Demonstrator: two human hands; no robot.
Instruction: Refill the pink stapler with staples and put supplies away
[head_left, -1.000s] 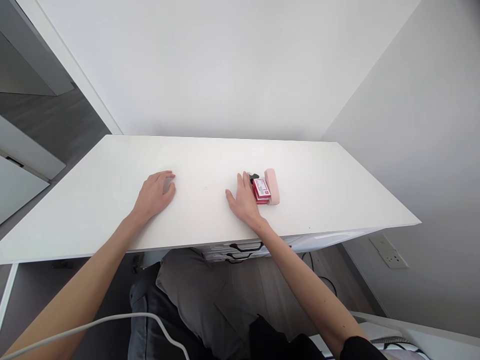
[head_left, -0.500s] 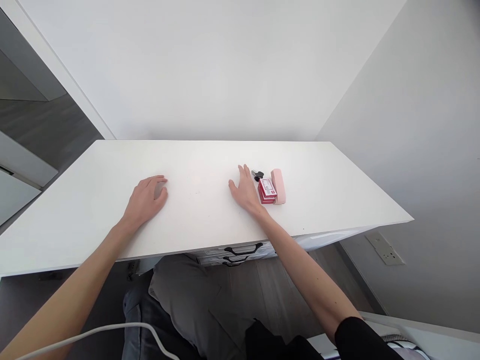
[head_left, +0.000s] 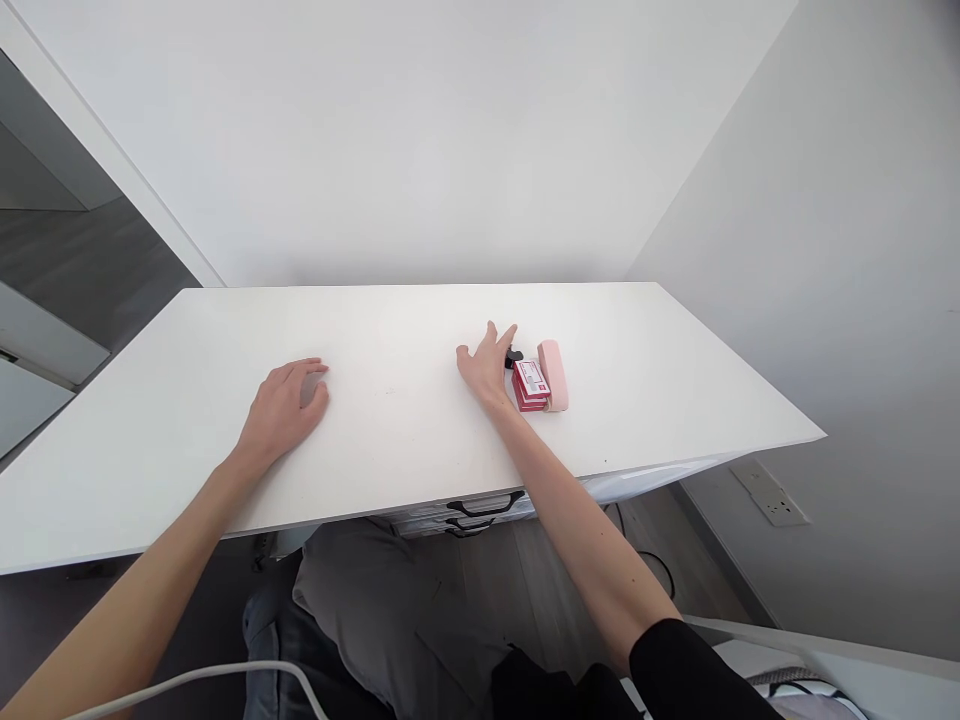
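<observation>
My left hand (head_left: 286, 405) lies flat on the white desk (head_left: 420, 440), palm down, fingers loosely apart and holding nothing. Further right, my right hand (head_left: 487, 365) is slightly raised with its fingers spread. Its fingertips reach toward a small black item (head_left: 514, 356) that is partly hidden behind them. Just right of that hand sit small red boxes (head_left: 530, 385) in a stack, and a pink stapler-like object (head_left: 553, 373) lies against them.
White walls close the desk in at the back and on the right. Drawers with black handles (head_left: 480, 508) sit under the desk's front edge. A wall socket (head_left: 772, 495) is low on the right wall. A white cable (head_left: 195, 678) crosses my lap.
My right hand has lifted off the desk and shifted toward the black item, fingers spreading. The left hand stays flat. The view has drifted a little.
</observation>
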